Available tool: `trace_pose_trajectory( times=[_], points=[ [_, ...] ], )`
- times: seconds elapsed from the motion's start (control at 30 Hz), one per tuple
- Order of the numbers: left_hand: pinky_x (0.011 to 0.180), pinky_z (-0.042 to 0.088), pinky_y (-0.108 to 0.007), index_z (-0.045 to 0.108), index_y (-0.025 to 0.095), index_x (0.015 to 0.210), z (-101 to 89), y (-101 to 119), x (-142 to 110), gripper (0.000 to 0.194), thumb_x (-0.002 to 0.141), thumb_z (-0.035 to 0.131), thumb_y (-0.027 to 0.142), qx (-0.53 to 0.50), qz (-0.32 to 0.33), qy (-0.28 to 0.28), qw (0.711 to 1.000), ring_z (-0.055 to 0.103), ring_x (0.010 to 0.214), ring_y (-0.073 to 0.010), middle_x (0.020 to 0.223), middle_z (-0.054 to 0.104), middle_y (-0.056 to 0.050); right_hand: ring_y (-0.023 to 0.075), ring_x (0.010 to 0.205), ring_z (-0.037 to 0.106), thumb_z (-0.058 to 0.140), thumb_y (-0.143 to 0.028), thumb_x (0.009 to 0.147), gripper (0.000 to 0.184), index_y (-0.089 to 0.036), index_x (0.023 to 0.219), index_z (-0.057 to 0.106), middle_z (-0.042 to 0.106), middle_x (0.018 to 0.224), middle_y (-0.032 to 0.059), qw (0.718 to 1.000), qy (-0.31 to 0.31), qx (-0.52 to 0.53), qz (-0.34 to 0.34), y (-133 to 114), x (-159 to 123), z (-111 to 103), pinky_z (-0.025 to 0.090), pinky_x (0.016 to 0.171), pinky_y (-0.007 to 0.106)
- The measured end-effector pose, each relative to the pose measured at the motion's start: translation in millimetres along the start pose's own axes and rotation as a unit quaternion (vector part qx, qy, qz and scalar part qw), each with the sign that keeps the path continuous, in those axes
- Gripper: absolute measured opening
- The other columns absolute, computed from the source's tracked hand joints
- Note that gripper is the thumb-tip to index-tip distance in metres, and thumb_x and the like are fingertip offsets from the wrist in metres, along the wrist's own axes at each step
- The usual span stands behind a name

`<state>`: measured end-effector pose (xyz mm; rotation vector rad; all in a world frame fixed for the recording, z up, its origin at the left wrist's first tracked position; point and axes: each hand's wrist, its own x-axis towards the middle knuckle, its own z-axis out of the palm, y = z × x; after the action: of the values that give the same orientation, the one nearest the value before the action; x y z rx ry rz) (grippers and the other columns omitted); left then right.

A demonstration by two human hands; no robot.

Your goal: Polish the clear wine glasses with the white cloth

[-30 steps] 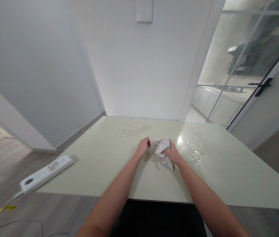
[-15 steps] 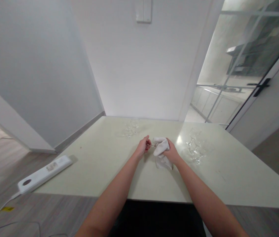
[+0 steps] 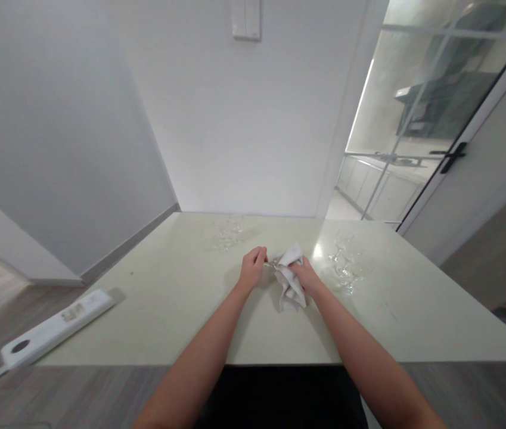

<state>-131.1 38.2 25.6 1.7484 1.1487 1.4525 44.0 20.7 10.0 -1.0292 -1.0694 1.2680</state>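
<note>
Above the table (image 3: pixel 181 310), cloth (image 3: pixel 289 280) in right hand (image 3: pixel 305 275) grip

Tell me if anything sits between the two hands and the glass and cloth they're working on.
Nothing visible does. The left hand already pinches the small glass piece, and the right hand grips the white cloth against it, above the table.

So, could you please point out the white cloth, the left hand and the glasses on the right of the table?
white cloth (image 3: pixel 289 280), head view, on its hanging folds.
left hand (image 3: pixel 253 269), head view, on its back.
glasses on the right (image 3: pixel 343 266), head view, middle of the cluster.
</note>
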Motion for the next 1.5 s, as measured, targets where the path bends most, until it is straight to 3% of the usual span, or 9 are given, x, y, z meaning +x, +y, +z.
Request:
trace_pose_trajectory(
  times=[0.13, 0.27, 0.37, 0.47, 0.6, 0.73, 0.9, 1.13, 1.5],
  points=[
    [0.048, 0.026, -0.026, 0.050, 0.019, 0.051, 2.8, -6, 7, 0.052, 0.087, 0.046, 0.057, -0.115, -0.212, 0.016, 0.970, 0.037, 0.047, -0.0115, 0.048, 0.043, 0.001, 0.0183, 0.083, 0.062, 0.067, -0.021, 0.064, 0.032, -0.021, 0.096, 0.068, 0.071, 0.088, -0.0002, 0.990, -0.044, -0.088, -0.099, 0, -1, -3, 0.049, 0.078, 0.028],
    [0.042, 0.018, -0.023, 0.041, 0.020, 0.051, 1.7, -10, 7, 0.051, 0.085, 0.047, 0.057, -0.155, -0.266, 0.024, 0.951, 0.033, 0.040, -0.0087, 0.049, 0.047, 0.000, 0.0218, 0.093, 0.062, 0.060, -0.023, 0.067, 0.037, -0.022, 0.103, 0.068, 0.072, 0.099, 0.0022, 0.978, -0.117, -0.101, -0.137, -2, -2, -2, 0.048, 0.085, 0.032],
    [0.040, 0.015, -0.022, 0.035, 0.021, 0.054, 0.1, -9, 7, 0.048, 0.085, 0.046, 0.056, -0.187, -0.290, 0.031, 0.938, 0.029, 0.038, -0.0073, 0.050, 0.047, 0.001, 0.0265, 0.094, 0.064, 0.060, -0.039, 0.071, 0.038, -0.022, 0.103, 0.069, 0.074, 0.098, 0.0057, 0.991, -0.081, -0.040, -0.096, -4, 0, -1, 0.050, 0.084, 0.036],
    [0.039, 0.014, -0.021, 0.032, 0.021, 0.057, -1.0, -7, 9, 0.043, 0.086, 0.041, 0.052, -0.217, -0.290, 0.044, 0.931, 0.025, 0.037, -0.0063, 0.052, 0.046, 0.002, 0.0311, 0.091, 0.067, 0.044, -0.068, 0.077, 0.059, -0.023, 0.106, 0.068, 0.074, 0.095, 0.0093, 0.996, -0.033, 0.040, -0.071, -7, 2, -4, 0.052, 0.080, 0.044],
    [0.040, 0.015, -0.021, 0.033, 0.020, 0.057, 0.8, -4, 9, 0.043, 0.086, 0.043, 0.050, -0.234, -0.273, 0.054, 0.932, 0.026, 0.039, -0.0062, 0.052, 0.047, 0.002, 0.0327, 0.092, 0.068, 0.035, -0.081, 0.076, 0.071, -0.024, 0.106, 0.068, 0.073, 0.104, 0.0111, 0.987, -0.079, 0.134, -0.027, -13, 0, -8, 0.053, 0.081, 0.050],
    [0.041, 0.016, -0.021, 0.037, 0.019, 0.055, 4.4, -5, 6, 0.045, 0.085, 0.047, 0.051, -0.228, -0.264, 0.061, 0.935, 0.028, 0.040, -0.0066, 0.051, 0.047, 0.002, 0.0340, 0.095, 0.067, 0.041, -0.078, 0.073, 0.068, -0.021, 0.098, 0.070, 0.074, 0.094, 0.0142, 0.987, -0.129, 0.088, 0.040, -9, -2, -4, 0.054, 0.081, 0.050],
    [0.042, 0.018, -0.022, 0.037, 0.019, 0.054, 4.6, -7, 6, 0.047, 0.086, 0.045, 0.052, -0.221, -0.256, 0.066, 0.939, 0.030, 0.040, -0.0066, 0.052, 0.049, 0.001, 0.0319, 0.091, 0.068, 0.057, -0.060, 0.071, 0.047, -0.022, 0.096, 0.070, 0.073, 0.082, 0.0104, 0.990, -0.114, 0.063, 0.051, -5, -2, 1, 0.055, 0.080, 0.045],
    [0.043, 0.019, -0.023, 0.041, 0.019, 0.051, 4.2, -4, 5, 0.051, 0.086, 0.047, 0.055, -0.196, -0.225, 0.019, 0.954, 0.030, 0.040, -0.0071, 0.049, 0.048, 0.001, 0.0211, 0.082, 0.066, 0.076, -0.037, 0.065, 0.039, -0.023, 0.100, 0.068, 0.073, 0.087, 0.0024, 0.989, -0.144, -0.025, -0.017, -6, -6, -1, 0.053, 0.073, 0.032],
    [0.048, 0.026, -0.025, 0.048, 0.018, 0.048, 4.1, -5, 4, 0.054, 0.090, 0.045, 0.053, -0.128, -0.142, -0.010, 0.982, 0.035, 0.046, -0.0103, 0.048, 0.045, 0.001, 0.0124, 0.064, 0.055, 0.079, -0.038, 0.064, 0.029, -0.018, 0.081, 0.068, 0.065, 0.070, -0.0028, 0.986, -0.152, -0.057, -0.044, 5, -3, -8, 0.041, 0.056, 0.022]
  ],
)
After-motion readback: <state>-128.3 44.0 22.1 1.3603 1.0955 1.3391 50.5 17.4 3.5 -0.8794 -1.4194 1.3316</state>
